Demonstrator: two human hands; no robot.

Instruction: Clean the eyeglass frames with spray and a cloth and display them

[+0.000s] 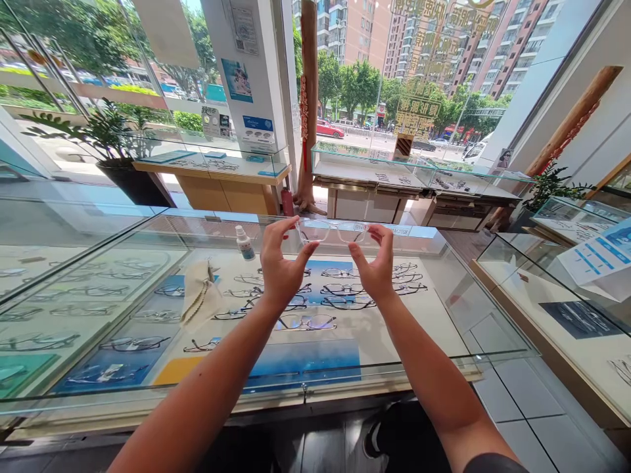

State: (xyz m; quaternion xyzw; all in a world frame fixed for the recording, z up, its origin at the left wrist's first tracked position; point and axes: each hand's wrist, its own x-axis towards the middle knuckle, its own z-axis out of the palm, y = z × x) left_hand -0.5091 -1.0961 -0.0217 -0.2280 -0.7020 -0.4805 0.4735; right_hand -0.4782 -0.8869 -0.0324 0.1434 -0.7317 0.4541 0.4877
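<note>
A pair of clear-framed eyeglasses (333, 225) is held up above a glass display counter (409, 376). My left hand (282, 263) pinches the left side of the frame between thumb and fingers. On the other side, my right hand (375, 263) grips the right end the same way. Both arms reach forward over the counter, and the lenses face the window. Below my hands, several pairs of glasses lie in rows inside the case, among them a pair with thin rims (306, 322). My forearms hide part of these rows.
On the counter's glass stand a small white spray bottle (244, 243) and, to its lower left, a beige cloth (197, 292) with a chain. Further display cases (367, 172) line the window. A potted plant (131, 174) stands at left, and a white box (599, 259) at right.
</note>
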